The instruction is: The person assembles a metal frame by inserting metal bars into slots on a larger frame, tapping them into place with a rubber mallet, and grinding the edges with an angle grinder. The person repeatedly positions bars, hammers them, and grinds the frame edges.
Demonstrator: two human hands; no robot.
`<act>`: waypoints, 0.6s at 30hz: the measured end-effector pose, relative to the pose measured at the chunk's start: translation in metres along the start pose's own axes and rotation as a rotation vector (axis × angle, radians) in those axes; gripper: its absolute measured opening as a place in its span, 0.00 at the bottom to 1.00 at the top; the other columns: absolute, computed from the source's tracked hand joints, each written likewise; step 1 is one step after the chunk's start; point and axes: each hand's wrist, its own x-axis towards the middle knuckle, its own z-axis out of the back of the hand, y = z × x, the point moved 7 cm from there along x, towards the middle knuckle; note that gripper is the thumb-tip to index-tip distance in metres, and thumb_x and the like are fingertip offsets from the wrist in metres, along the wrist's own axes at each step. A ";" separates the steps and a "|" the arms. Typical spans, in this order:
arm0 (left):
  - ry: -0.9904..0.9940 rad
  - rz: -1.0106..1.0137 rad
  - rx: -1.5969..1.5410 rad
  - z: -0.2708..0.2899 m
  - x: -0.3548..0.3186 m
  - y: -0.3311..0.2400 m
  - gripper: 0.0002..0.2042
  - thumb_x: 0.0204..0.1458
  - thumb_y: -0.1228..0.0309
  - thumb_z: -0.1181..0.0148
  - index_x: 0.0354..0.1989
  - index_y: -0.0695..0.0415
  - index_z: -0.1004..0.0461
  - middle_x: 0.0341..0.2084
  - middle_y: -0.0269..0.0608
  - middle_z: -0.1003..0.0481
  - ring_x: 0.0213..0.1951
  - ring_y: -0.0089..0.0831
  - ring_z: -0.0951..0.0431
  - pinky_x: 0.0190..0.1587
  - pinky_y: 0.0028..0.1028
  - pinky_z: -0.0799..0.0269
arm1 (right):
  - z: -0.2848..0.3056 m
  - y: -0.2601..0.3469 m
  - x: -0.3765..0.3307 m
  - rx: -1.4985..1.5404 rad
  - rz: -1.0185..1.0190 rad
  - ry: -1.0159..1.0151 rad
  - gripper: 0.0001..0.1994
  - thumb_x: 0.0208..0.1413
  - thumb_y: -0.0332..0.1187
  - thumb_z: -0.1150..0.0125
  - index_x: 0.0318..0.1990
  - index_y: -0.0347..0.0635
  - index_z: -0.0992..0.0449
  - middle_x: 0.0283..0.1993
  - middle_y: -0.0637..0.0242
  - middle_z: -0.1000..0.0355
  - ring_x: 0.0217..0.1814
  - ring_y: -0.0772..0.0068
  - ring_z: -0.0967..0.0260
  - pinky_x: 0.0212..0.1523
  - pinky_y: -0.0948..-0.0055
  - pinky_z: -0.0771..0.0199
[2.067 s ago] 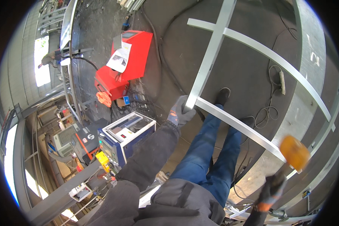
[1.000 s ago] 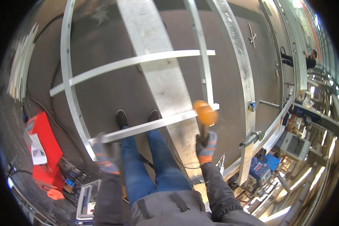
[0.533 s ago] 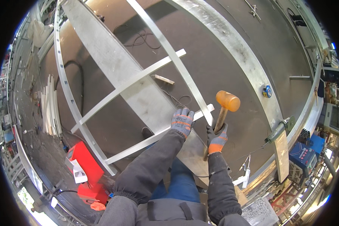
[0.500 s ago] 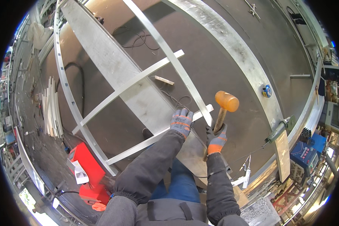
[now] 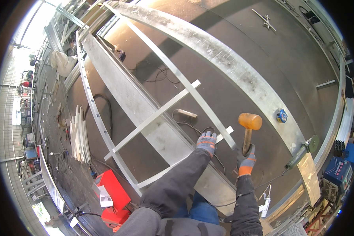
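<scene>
My right hand (image 5: pixel 246 161), in a grey and orange work glove, is closed around the wooden handle of a mallet (image 5: pixel 250 121). Its amber-coloured head points up and away from me, beside the near end of a long metal bar (image 5: pixel 177 74). My left hand (image 5: pixel 207 142), gloved alike, is wrapped over a short metal crossbar (image 5: pixel 158 176), close to where that crossbar meets the long bar. A second crossbar (image 5: pixel 157 114) lies farther off, running from the long bar to a curved, slotted rail (image 5: pixel 95 110) on the left.
Broad metal plates (image 5: pixel 126 90) lie under the frame. On the right are a blue tape measure (image 5: pixel 281 115), an angle grinder (image 5: pixel 301 154) and a blue machine (image 5: pixel 337 173). A red box (image 5: pixel 113 190) stands near left, beside pale strips (image 5: pixel 78 135). Cable (image 5: pixel 163 74) loops behind.
The view has swung, so the frame and tools sit lower and farther right. My left hand stays on the crossbar; the mallet remains in my right hand, its handle slightly more upright.
</scene>
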 end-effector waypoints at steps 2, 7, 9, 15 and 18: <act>-0.082 -0.061 -0.091 0.017 -0.012 -0.001 0.25 0.52 0.59 0.35 0.55 0.59 0.30 0.50 0.53 0.28 0.52 0.52 0.28 0.56 0.44 0.31 | 0.023 0.001 0.002 -0.052 -0.155 0.051 0.17 0.56 0.38 0.33 0.49 0.39 0.28 0.27 0.62 0.27 0.28 0.73 0.28 0.33 0.69 0.26; -0.304 -0.081 -0.183 0.040 -0.097 0.023 0.27 0.54 0.58 0.38 0.59 0.60 0.31 0.50 0.56 0.28 0.52 0.54 0.28 0.55 0.46 0.31 | 0.069 0.019 0.015 -0.158 0.003 -0.063 0.17 0.57 0.38 0.35 0.50 0.41 0.29 0.33 0.54 0.22 0.36 0.55 0.22 0.40 0.61 0.24; -0.190 -0.014 -0.215 0.029 -0.131 0.039 0.27 0.52 0.60 0.35 0.58 0.61 0.30 0.53 0.60 0.29 0.53 0.58 0.28 0.56 0.47 0.30 | 0.068 0.021 0.044 -0.162 0.076 -0.117 0.18 0.58 0.37 0.36 0.52 0.40 0.29 0.39 0.49 0.21 0.43 0.49 0.21 0.45 0.58 0.24; -0.132 0.069 -0.073 0.013 -0.200 0.069 0.22 0.50 0.62 0.34 0.53 0.57 0.27 0.47 0.56 0.26 0.50 0.56 0.27 0.53 0.47 0.30 | 0.031 0.037 0.179 -0.269 0.241 -0.321 0.21 0.59 0.37 0.38 0.57 0.37 0.29 0.55 0.41 0.30 0.58 0.39 0.31 0.56 0.52 0.29; -0.103 0.076 -0.139 0.017 -0.209 0.085 0.21 0.54 0.60 0.36 0.53 0.56 0.27 0.47 0.58 0.26 0.51 0.58 0.27 0.54 0.49 0.30 | 0.021 0.042 0.221 -0.488 0.295 -0.379 0.20 0.55 0.36 0.36 0.53 0.37 0.29 0.48 0.44 0.29 0.54 0.40 0.30 0.52 0.52 0.28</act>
